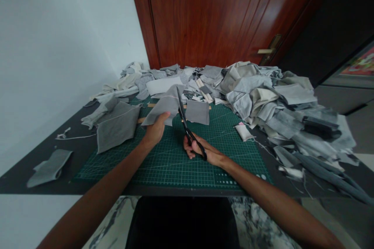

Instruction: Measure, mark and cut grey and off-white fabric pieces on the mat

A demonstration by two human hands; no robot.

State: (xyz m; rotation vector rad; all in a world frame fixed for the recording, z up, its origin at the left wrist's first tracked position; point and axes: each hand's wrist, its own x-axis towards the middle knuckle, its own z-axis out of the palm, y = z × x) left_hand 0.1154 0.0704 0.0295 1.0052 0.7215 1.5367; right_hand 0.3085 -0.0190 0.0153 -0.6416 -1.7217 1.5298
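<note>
A piece of grey fabric (163,106) is pinched in my left hand (156,129), held up over the green cutting mat (163,163). My right hand (201,149) grips black-handled scissors (184,120), their blades pointing away from me along the fabric's right edge. Whether the blades are fully closed is hard to make out. Just right of the blades, a grey fabric square (198,112) lies flat on the mat. Part of a wooden ruler (152,105) shows behind the held fabric.
Heaped fabric scraps (251,85) line the back and right of the dark table (84,124). A larger grey cloth (118,124) and a folded scrap (51,167) lie at the left. A small white pouch-like piece (244,132) sits on the mat's right. Behind stands a wooden door (204,15).
</note>
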